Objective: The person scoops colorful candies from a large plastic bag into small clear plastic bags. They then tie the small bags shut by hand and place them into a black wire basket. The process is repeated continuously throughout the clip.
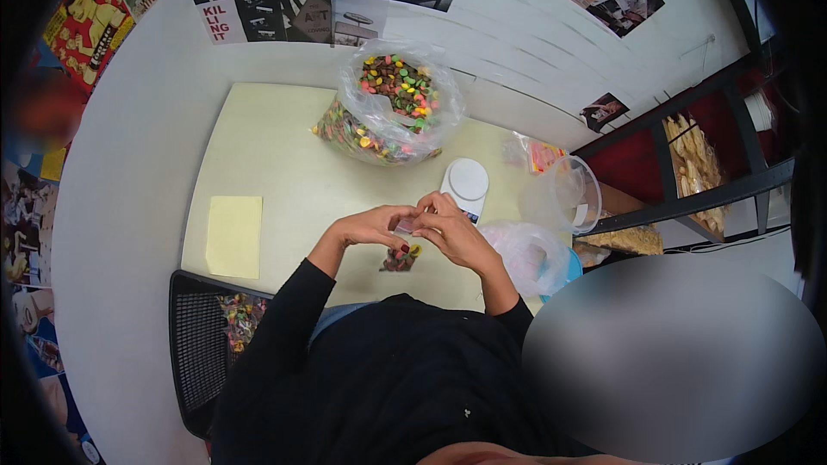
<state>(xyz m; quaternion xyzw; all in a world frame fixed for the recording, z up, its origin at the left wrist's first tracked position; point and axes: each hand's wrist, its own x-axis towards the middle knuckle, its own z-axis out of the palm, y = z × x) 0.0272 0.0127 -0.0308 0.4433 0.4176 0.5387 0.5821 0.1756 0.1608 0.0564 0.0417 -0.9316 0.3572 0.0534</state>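
A small clear plastic bag with colourful candies in its bottom hangs or stands at the near edge of the pale table. My left hand has its fingers closed on the bag's upper part from the left. From the other side, my right hand pinches the top of the same bag, fingers bent close together. The fingers partly hide the bag's mouth. Just beyond my right hand sits a white kitchen scale with a round plate.
A large open clear sack of mixed candies stands at the back. Yellow paper lies at left, above a black basket holding filled bags. At right are a clear plastic tub, a crumpled plastic bag and a dark shelf rack.
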